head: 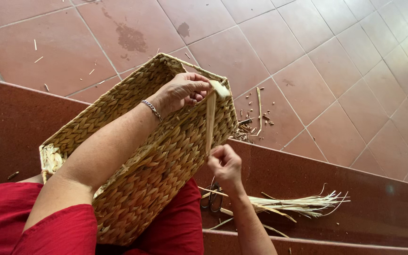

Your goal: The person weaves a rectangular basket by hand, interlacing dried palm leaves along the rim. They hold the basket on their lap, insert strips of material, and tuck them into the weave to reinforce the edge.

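One pale flat straw strip (pixel 210 122), pulled taut over the rim of a woven tan rectangular basket (pixel 161 156) on the lap.
Left hand (pixel 182 90) pinches its top, right hand (pixel 225 163) grips below; likely light, pliable, splits easily—best held near ends.

Terracotta tile floor (pixel 270 38), red step (pixel 336 189)

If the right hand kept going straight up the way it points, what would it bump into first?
Probably the woven basket. The right hand pinches the lower end of a pale flat strip and points up along it toward the basket's side and the left hand at the rim. Depth is hard to judge here.
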{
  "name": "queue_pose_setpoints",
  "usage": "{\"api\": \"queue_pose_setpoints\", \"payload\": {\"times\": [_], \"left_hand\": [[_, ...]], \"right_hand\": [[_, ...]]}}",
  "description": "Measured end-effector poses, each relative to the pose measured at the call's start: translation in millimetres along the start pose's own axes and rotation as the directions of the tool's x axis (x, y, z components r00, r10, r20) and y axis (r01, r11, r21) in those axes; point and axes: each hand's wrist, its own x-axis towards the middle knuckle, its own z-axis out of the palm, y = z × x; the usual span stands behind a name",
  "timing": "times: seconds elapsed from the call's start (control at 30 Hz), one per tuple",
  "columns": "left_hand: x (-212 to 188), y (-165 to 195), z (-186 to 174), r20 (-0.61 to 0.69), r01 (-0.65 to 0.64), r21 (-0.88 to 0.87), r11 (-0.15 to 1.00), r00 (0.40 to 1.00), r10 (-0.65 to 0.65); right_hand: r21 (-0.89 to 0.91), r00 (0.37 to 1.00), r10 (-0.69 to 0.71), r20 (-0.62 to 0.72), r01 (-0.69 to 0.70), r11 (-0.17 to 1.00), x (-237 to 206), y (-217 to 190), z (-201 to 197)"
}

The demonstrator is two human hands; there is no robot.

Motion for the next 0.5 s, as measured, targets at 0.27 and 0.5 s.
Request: {"api": "queue_pose_setpoints", "payload": {"times": [0.27,0.5], "left_hand": [[-14.2,3.7,12.6,0.059,-0.149,0.11,0.983,0.988,0.143],[-30.5,5.9,44.5,0.126,-0.409,0.671,0.619,0.885,0.448]], "right_hand": [[-0.283,0.994,-0.024,0.105,0.053,0.958,-63.4,40.2,5.2],[-0.423,0.992,-0.041,0.117,0.088,0.902,-103.2,72.1,23.7]]}}
